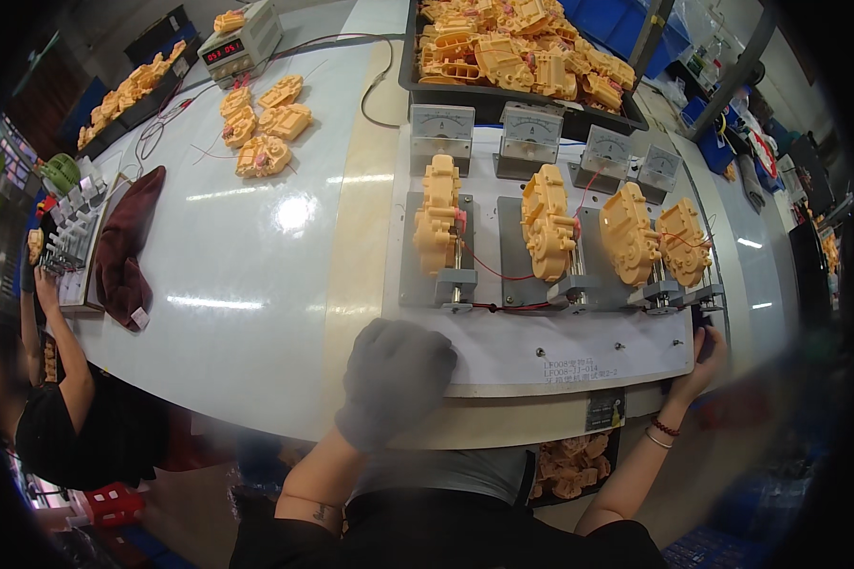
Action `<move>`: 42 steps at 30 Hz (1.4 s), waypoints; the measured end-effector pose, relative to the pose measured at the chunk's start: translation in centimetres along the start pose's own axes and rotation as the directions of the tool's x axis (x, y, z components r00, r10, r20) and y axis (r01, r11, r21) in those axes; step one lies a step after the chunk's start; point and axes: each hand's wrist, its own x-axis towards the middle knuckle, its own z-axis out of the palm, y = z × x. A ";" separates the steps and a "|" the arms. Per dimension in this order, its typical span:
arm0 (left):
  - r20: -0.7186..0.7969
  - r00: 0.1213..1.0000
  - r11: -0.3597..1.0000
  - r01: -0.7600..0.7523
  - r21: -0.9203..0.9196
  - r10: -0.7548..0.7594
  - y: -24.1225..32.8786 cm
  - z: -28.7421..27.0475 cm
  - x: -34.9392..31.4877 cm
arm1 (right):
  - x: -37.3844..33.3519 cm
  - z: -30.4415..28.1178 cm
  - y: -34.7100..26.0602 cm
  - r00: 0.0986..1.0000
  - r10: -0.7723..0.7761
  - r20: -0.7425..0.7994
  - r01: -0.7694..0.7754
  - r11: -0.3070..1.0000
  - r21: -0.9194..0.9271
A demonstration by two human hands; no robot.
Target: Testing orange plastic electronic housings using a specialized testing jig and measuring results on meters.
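Note:
My left hand [399, 375], in a grey glove, rests as a closed fist at the table's front edge, against the left corner of the white test board [503, 353]. At the board's right front corner, my right hand [704, 358] has its fingers curled by a dark piece below the rightmost clamp [697, 296]; what they grip is partly hidden. Along the board stand several yellow plastic gearbox housings, upright in metal clamps: a left one [438, 216], a second [547, 223], a third [629, 235] and a rightmost one [683, 242]. Thin red wires run from them.
Analog meters [443, 133] line the board's back. Behind them stands a black crate [531, 106] heaped with yellow housings. Several loose housings [264, 155] lie far left, near a power supply [244, 45]. A maroon cloth [128, 247] and a co-worker's arm [66, 346] are at left.

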 end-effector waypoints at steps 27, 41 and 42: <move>0.046 0.999 0.997 0.032 -0.076 -0.029 4.0 0.4 1.1 | -3.1 -0.2 -20.5 0.680 -0.589 0.437 0.363 0.787 0.498; 0.281 0.960 1.000 0.015 -0.017 -0.010 3.1 2.6 1.9 | -1.4 -2.5 -15.4 0.812 -0.218 0.542 -0.032 0.910 0.412; 0.304 0.953 1.000 -0.012 0.000 0.012 3.2 2.6 2.0 | -1.3 -2.5 -15.3 0.811 -0.215 0.545 -0.036 0.910 0.413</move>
